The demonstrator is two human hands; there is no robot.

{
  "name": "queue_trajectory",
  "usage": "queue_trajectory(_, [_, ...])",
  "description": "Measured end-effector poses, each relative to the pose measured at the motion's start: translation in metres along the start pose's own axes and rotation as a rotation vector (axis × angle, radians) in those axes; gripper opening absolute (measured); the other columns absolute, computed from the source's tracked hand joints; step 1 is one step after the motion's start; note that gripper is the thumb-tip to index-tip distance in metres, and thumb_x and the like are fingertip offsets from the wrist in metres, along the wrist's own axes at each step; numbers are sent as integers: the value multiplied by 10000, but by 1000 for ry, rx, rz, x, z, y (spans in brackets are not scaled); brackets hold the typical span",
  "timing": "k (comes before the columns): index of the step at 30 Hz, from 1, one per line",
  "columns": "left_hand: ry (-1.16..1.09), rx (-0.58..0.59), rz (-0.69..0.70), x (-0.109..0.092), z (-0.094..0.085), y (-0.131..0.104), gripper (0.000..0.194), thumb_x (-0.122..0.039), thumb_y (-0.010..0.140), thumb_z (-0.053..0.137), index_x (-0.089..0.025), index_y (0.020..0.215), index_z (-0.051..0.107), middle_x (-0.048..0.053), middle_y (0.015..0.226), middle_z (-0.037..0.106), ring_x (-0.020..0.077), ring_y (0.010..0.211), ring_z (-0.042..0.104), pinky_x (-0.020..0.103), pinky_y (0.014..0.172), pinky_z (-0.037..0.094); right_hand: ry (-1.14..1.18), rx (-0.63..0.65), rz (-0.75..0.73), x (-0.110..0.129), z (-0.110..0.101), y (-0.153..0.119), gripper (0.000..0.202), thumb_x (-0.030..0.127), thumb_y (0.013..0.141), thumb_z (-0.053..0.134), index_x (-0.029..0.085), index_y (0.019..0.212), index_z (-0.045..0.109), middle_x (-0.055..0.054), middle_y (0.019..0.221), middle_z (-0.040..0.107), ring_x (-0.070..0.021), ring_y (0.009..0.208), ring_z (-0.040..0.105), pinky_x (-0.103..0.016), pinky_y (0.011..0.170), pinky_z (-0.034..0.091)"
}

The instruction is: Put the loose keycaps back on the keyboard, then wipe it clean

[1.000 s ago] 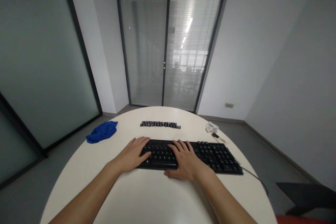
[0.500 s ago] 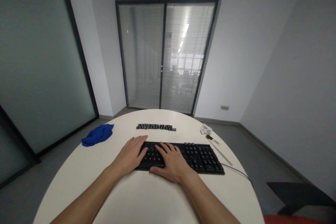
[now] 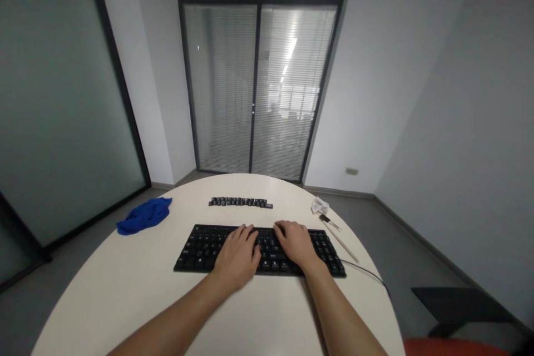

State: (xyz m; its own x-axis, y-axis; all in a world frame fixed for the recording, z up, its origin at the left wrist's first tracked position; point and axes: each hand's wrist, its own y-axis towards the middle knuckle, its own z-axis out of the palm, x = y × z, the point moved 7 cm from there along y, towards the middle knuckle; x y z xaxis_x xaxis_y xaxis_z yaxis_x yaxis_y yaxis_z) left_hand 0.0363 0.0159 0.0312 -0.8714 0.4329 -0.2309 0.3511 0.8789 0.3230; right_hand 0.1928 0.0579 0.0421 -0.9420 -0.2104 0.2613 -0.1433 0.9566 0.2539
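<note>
A black keyboard (image 3: 200, 246) lies across the table in front of me. My left hand (image 3: 237, 252) rests on its middle, fingers stretched forward and thumb apart, holding nothing. Further right, my right hand (image 3: 297, 242) lies palm down over the keys, its fingers slightly bent and nothing visible in them. Both hands hide part of the keys. Beyond the keyboard, small black loose keycaps (image 3: 240, 202) stand in a tight row.
A blue cloth (image 3: 144, 216) lies bunched at the table's left edge. At the right are a crumpled white tissue (image 3: 320, 205), a small black-ended tool with thin prongs (image 3: 325, 218) and a pale thin stick (image 3: 344, 245). The keyboard's cable (image 3: 367, 271) runs over the right edge.
Both hands have moved right along the keyboard, uncovering its left end. My left hand now lies over the middle, my right hand nearer the number keys. The view has shifted slightly.
</note>
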Motion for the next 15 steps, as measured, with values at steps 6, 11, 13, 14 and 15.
queue_trajectory(6, [-37,-35,-9,3,-1,-1,445,-293,942,405,-170,1312,619,115,1445,554,318,1370,449,497,1148,347,-36,70,81,-6,12,21,368,363,1007,394,201,1113,707,-114,1100,733,-263,1061,663,-396,921,432])
queue_trajectory(11, [-43,-33,-18,4,2,1,453,-294,927,420,-167,1310,625,127,1439,557,327,1362,459,508,1150,346,-71,134,56,-5,17,51,359,307,932,509,177,1242,636,-138,1183,688,-264,1059,666,-360,871,473])
queue_trajectory(13, [-44,-22,-17,5,4,1,462,-297,930,416,-152,1317,621,132,1445,550,330,1364,456,508,1153,346,-89,150,39,-4,19,60,434,297,891,560,161,1302,591,-163,1244,646,-285,1076,655,-374,868,483])
queue_trajectory(14, [-45,-19,-14,5,5,1,466,-300,932,414,-145,1321,618,133,1447,548,330,1366,453,506,1153,348,-96,155,33,-3,21,64,474,296,877,574,154,1330,566,-175,1273,623,-295,1086,648,-384,870,486])
queue_trajectory(15, [-46,-18,-10,5,5,1,467,-302,933,412,-142,1321,617,134,1449,546,330,1368,450,506,1153,348,-100,159,28,-3,22,68,510,296,870,580,150,1357,541,-182,1303,600,-300,1101,640,-391,877,486])
